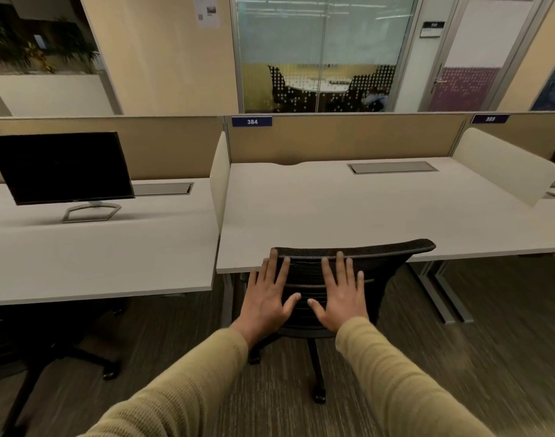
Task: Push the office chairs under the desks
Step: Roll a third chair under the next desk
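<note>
A black mesh-backed office chair (pixel 386 263) stands at the front edge of the white desk (pixel 348 209) labelled 384, its seat under the desktop and its backrest top against the edge. My left hand (pixel 270 298) and my right hand (pixel 342 294) lie flat on the back of the backrest, fingers spread, palms against the mesh. The chair's wheeled base (pixel 317 373) shows on the carpet below. A second black office chair (pixel 33 348) sits partly under the left desk (pixel 96 253).
A dark monitor (pixel 62 168) stands on the left desk. Low dividers (pixel 221 171) separate the desks, and a tan partition (pixel 348 137) runs behind. Grey desk legs (pixel 440 294) stand right of the chair. Dark carpet (pixel 490 342) spreads to the right. A glass-walled meeting room lies beyond.
</note>
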Tool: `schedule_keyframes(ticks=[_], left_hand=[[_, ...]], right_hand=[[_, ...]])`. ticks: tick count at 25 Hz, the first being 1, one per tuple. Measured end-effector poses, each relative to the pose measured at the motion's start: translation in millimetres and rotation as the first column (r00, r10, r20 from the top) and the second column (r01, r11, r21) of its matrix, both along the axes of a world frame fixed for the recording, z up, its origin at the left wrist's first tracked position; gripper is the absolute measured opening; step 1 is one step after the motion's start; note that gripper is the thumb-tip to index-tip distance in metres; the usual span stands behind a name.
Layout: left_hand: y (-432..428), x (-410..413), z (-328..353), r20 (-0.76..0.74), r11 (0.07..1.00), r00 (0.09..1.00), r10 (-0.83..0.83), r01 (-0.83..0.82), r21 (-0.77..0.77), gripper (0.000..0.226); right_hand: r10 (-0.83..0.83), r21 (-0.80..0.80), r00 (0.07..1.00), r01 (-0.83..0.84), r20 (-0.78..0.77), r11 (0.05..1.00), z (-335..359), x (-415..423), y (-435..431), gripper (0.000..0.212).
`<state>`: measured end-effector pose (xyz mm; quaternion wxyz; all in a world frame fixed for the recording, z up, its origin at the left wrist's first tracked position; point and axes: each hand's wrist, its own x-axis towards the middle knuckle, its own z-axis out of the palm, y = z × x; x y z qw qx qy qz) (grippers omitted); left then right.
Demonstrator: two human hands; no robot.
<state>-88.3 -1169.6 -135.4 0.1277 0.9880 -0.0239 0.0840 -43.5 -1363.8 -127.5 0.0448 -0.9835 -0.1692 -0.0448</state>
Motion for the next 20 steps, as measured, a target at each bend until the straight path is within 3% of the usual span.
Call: schedule_keyframes(ticks=[3, 11, 20], left_hand=[[-7, -41, -19, -0.080, 0.997, 0.996, 0.048, -0.043, 0.065, 0.083], [-3, -128, -57, -0.172, 0.976, 0.965, 0.197, -0.176, 0.126, 0.080], [81, -231, -50, -0.166, 0.936, 0.923, 0.348, -0.332, 0.115, 0.084]], right_hand=[[0.014, 0.091, 0.999, -0.009, -0.050, 0.996, -19, -40, 0, 0.090], [0.095, 0.101, 0.987, -0.081, -0.133, 0.992, -57, -102, 8, 0.088], [0.239, 0.089, 0.956, -0.226, -0.173, 0.970, -40, -185, 104, 0.091]])
